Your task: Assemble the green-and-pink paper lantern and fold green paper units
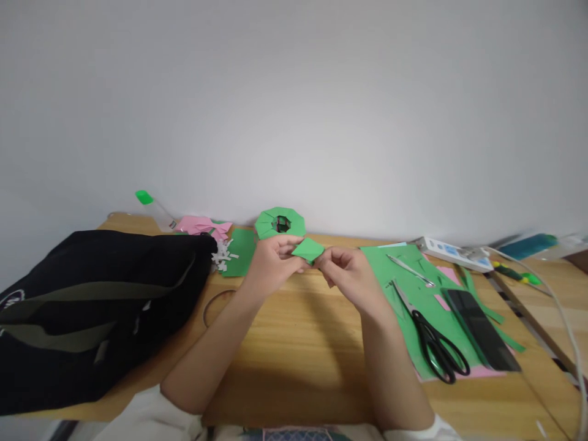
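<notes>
A small folded piece of green paper point(307, 249) is held up over the table between my two hands. My left hand point(281, 257) pinches its left side, with the fingers behind and the thumb along the lower edge. At its right corner, the thumb and forefinger of my right hand point(343, 267) are closed on it. Just behind my left hand stands a ring of folded green paper point(280, 223) with a dark hole in its middle. What the far-side fingers do is partly hidden by the paper.
Black-handled scissors point(434, 343), tweezers point(410, 271) and a dark phone point(480, 331) lie on green sheets point(381, 266) at the right. A power strip point(454, 253) sits behind them. A black bag point(92, 318) covers the left side, near white paper scraps point(223, 254) and pink folded paper point(204, 226).
</notes>
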A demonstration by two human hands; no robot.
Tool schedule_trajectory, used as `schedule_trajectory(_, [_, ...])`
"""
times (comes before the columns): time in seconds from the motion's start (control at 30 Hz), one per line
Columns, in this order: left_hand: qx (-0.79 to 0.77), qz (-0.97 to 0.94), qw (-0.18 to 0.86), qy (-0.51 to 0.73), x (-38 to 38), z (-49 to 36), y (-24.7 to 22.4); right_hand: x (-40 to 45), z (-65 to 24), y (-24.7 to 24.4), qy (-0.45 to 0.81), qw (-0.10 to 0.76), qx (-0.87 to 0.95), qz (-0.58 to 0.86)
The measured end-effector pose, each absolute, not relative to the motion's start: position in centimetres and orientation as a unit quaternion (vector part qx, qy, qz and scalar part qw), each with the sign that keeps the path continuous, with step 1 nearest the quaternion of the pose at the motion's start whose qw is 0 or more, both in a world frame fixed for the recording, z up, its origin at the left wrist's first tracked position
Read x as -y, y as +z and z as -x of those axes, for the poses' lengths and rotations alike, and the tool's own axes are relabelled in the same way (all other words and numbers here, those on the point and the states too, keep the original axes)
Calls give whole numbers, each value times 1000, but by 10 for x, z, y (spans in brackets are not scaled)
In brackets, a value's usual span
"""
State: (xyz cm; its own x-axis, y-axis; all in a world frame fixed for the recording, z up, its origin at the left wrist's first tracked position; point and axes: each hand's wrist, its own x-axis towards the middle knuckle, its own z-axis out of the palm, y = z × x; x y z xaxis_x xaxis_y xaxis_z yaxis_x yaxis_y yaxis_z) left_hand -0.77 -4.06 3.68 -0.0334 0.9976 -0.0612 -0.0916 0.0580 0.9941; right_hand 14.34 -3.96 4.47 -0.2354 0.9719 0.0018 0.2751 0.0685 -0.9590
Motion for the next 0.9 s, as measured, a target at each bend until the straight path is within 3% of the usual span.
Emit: schedule_trajectory(0.9, [-540, -484, 491, 483, 44, 6, 42, 35, -140, 42, 478, 336, 609, 536])
